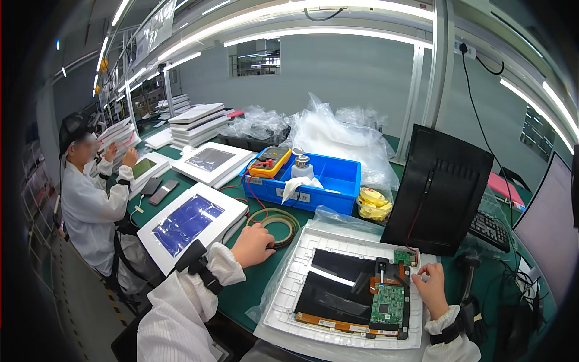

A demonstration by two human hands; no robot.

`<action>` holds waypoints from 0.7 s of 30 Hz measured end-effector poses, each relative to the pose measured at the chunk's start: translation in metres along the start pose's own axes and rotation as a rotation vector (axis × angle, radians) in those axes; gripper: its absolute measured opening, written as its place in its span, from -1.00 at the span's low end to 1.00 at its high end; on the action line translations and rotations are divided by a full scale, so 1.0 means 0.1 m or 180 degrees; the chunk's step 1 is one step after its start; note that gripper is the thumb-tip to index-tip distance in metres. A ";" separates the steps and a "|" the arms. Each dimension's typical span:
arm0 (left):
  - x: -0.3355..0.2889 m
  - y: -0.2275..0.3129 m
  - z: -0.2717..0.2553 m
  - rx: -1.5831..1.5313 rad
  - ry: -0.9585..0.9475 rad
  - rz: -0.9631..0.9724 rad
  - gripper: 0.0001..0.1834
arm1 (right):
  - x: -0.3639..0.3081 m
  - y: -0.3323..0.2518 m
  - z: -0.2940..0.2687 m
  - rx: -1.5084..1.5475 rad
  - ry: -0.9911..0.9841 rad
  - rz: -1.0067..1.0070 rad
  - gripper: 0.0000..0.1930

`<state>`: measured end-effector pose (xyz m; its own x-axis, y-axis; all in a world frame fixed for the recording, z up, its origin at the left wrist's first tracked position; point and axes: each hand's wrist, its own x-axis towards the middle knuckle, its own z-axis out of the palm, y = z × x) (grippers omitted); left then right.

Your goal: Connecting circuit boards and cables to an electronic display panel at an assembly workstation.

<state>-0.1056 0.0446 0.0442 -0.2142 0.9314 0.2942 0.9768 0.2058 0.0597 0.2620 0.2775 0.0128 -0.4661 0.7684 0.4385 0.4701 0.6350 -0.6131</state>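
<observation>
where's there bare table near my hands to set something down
The clearest patch is the green table between the left sleeve, the tape rolls and the plastic under the white housing. It is crowded on the right, around the keyboard and cables, and behind the blue bin, where clear bags pile up.

behind the green worktop (238, 295), a plain grey wall (350, 78) with a small window (256, 57) set high, and a second, darker window (538, 134) far to the right. overhead, long bright strip lights (362, 7), bending with the lens; right of centre, one thick pale upright post (438, 66). at left, a grey floor (90, 301) with yellow-and-black tape (114, 308), dim racking (36, 205) beside.
</observation>
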 end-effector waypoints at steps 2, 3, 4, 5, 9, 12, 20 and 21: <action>-0.02 0.00 0.04 0.0114 0.0016 0.0003 -0.89 | 0.00 0.00 -0.01 0.0012 -0.0017 0.0030 -0.80; -0.03 -0.03 0.07 0.0063 -0.0010 -0.0038 -0.93 | 0.00 -0.01 0.00 0.0011 -0.0014 0.0003 -0.80; -0.04 -0.06 0.08 0.0066 0.0012 -0.0052 -0.93 | 0.00 0.00 0.00 0.0031 0.0005 0.0000 -0.81; -0.05 -0.10 0.10 -0.0025 0.0139 -0.0051 -0.94 | 0.00 0.00 0.00 0.0052 0.0022 -0.0004 -0.81; -0.03 -0.18 0.06 -0.0306 0.0240 -0.0113 -0.96 | 0.00 0.03 0.01 0.0064 0.0020 0.0005 -0.82; -0.01 -0.25 -0.01 -0.0338 -0.0029 -0.0154 -0.94 | 0.01 0.06 0.02 0.0019 0.0073 -0.0121 -0.82; 0.59 -0.13 0.08 -0.0203 0.0491 0.0120 -0.86 | 0.00 0.00 -0.01 0.0162 -0.0027 0.0193 -0.83; 0.71 -0.10 0.16 -0.0009 0.0496 0.0332 -0.87 | 0.00 0.00 -0.02 0.0154 -0.0015 0.0195 -0.83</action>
<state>-0.1309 0.1133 0.0493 -0.1086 0.8899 0.4431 0.9937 0.1094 0.0238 0.2634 0.2779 0.0135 -0.4411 0.8053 0.3962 0.4611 0.5821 -0.6697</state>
